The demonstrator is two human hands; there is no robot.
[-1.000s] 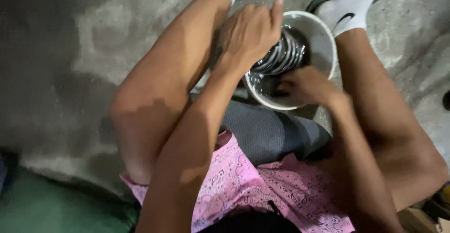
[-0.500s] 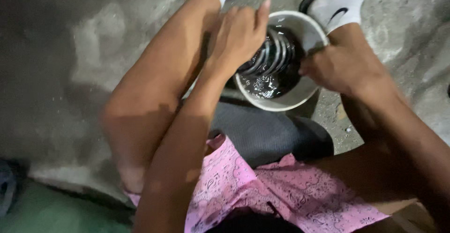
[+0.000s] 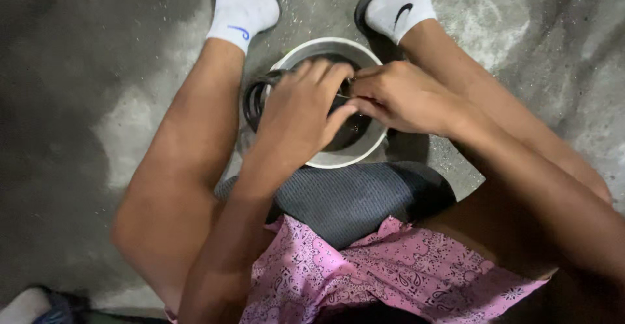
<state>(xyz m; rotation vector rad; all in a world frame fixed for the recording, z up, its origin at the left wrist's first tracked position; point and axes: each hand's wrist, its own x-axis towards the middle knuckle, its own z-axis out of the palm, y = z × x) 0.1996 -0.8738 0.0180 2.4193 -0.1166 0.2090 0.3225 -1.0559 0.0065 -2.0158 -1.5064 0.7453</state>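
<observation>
A white bowl (image 3: 340, 162) holding dark liquid stands on the concrete floor between my feet. A black ribbed rubber part (image 3: 254, 100) lies across its left rim and is mostly hidden. My left hand (image 3: 301, 112) covers and grips it from above. My right hand (image 3: 398, 96) comes in from the right over the bowl. Its fingertips are pinched together against the end of the part, touching my left fingertips. What they pinch is too small to make out.
My feet in white socks (image 3: 242, 5) and dark sandals (image 3: 369, 1) are planted just beyond the bowl. My bare knees flank it on both sides. A dark grey seat cushion (image 3: 355, 197) lies under me, with pink patterned shorts (image 3: 364, 275) below. Stained wet concrete (image 3: 78, 102) surrounds everything.
My right hand moved from the bowl's right rim to over the bowl, meeting my left hand. The ribbed part is now mostly covered by my left hand. The view tilted forward.
</observation>
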